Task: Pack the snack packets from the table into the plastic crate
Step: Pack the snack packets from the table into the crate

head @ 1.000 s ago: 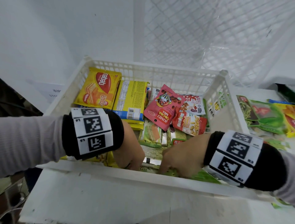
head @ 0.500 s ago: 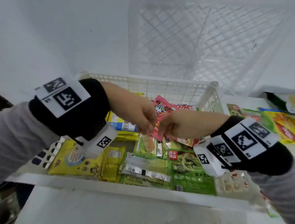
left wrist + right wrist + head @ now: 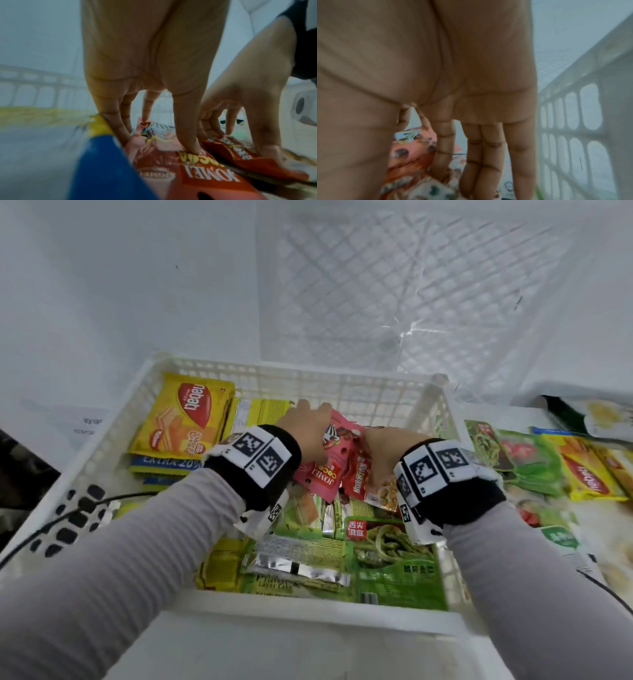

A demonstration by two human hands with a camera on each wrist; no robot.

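**Both hands on packets in the far half of the crate**

From my remote station I read the head view left to right. The white plastic crate (image 3: 113, 436) sits on the white table (image 3: 281, 655). In its far left corner lies a yellow Nabati wafer packet (image 3: 183, 419) on top of other yellow packets. My left hand (image 3: 308, 433) rests with straight, spread fingers on the pink Jomei cocoa packet (image 3: 325, 470); in the left wrist view the fingertips (image 3: 192, 147) press down on that packet. Just beside it, my right hand (image 3: 383, 450) presses its extended fingers (image 3: 481, 162) onto the red peanut packet (image 3: 363, 481), which partly overlaps the pink one. Neither hand curls around anything. Green noodle and layer-cake packets (image 3: 387, 559) fill the near part of the crate. Outside the crate's right wall, more green and yellow snack packets (image 3: 555, 467) lie on the table.
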